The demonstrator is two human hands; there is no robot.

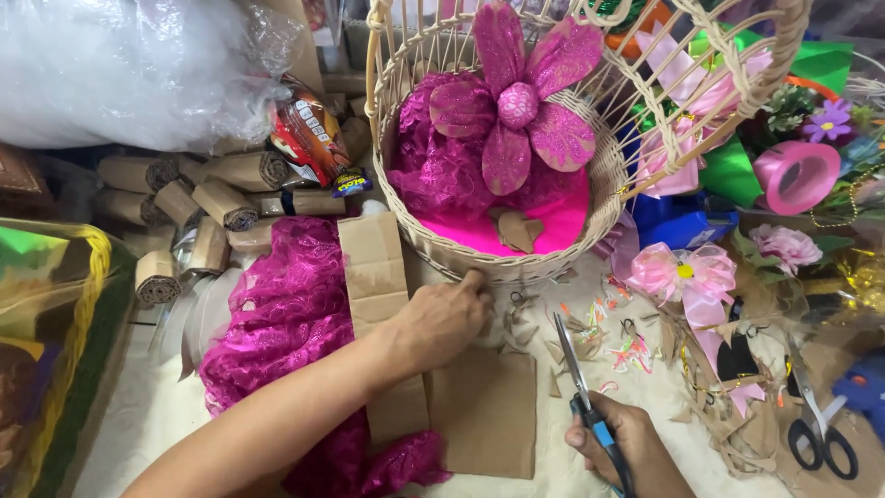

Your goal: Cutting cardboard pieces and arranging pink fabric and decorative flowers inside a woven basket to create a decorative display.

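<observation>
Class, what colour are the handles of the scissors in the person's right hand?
Blue handles on the scissors in the right hand, seen in the head view.

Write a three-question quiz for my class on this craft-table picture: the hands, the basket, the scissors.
1. True or false: the left hand rests against the wicker basket.
2. What does the right hand hold? A) glue gun B) blue-handled scissors C) ribbon roll
3. What colour is the glitter flower inside the basket?

Key
1. True: its fingers touch the basket's lower wall.
2. B: the blades point up and away, slightly parted.
3. Magenta pink, matching the lace fabric beside the cardboard strip.
</observation>
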